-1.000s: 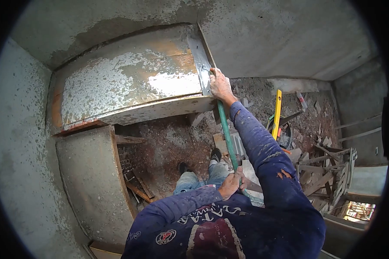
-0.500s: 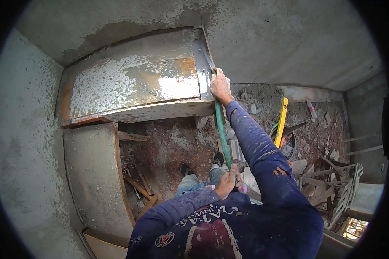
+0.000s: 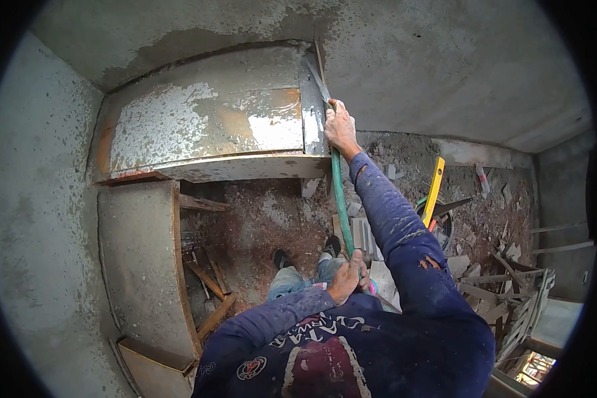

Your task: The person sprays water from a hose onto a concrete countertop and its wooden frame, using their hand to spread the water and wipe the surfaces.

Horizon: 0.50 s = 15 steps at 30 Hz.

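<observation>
A green hose point(image 3: 339, 199) runs from near my waist up to the right end of a wet raised slab point(image 3: 212, 119). My right hand point(image 3: 340, 126) grips the hose close to its upper end, beside the slab's edge. Water point(image 3: 318, 79) sprays from that end along a grey strip at the slab's right side. Lower down, my left hand point(image 3: 347, 277) is closed around the hose in front of my body. A patch of light shines on the slab's wet, spattered surface.
A lower concrete slab point(image 3: 139, 252) with a wooden edge is at the left. To the right are a yellow level point(image 3: 433, 191), a black bucket point(image 3: 446, 229), rubble and broken wood point(image 3: 504, 292). Boards point(image 3: 209, 282) lie on the floor between the lower slab and my feet.
The view has shifted slightly. The water jet now shows more clearly, pointing up and left from the hose end. Both hands keep their hold on the hose.
</observation>
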Each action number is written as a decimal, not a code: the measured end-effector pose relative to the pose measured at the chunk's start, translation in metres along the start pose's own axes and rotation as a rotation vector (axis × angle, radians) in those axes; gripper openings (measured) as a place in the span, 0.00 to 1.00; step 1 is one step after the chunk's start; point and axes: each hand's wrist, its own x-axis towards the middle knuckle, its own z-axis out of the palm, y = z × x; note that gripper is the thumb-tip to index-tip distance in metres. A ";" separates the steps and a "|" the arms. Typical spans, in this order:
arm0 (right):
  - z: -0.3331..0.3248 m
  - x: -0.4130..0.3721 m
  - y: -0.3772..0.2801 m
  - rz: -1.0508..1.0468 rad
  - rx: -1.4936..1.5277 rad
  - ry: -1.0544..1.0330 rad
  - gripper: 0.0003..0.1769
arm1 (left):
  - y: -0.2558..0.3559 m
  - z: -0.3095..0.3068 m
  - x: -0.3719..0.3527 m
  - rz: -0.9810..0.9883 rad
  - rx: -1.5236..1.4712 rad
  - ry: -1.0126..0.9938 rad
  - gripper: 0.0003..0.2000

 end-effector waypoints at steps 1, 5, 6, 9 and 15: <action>0.000 0.001 0.001 0.005 0.006 -0.006 0.20 | 0.000 0.001 0.001 0.011 -0.007 0.009 0.35; -0.001 0.005 0.005 -0.005 0.023 -0.009 0.20 | -0.002 0.003 0.005 0.017 -0.010 -0.009 0.35; -0.001 0.006 0.007 -0.010 0.022 -0.007 0.20 | -0.002 0.002 0.006 0.019 -0.017 -0.020 0.35; -0.002 0.007 0.006 -0.015 0.029 -0.023 0.20 | -0.006 0.000 0.011 0.024 -0.036 -0.039 0.35; -0.001 0.010 0.010 -0.020 0.037 -0.062 0.19 | 0.002 0.008 0.008 -0.008 0.000 -0.012 0.35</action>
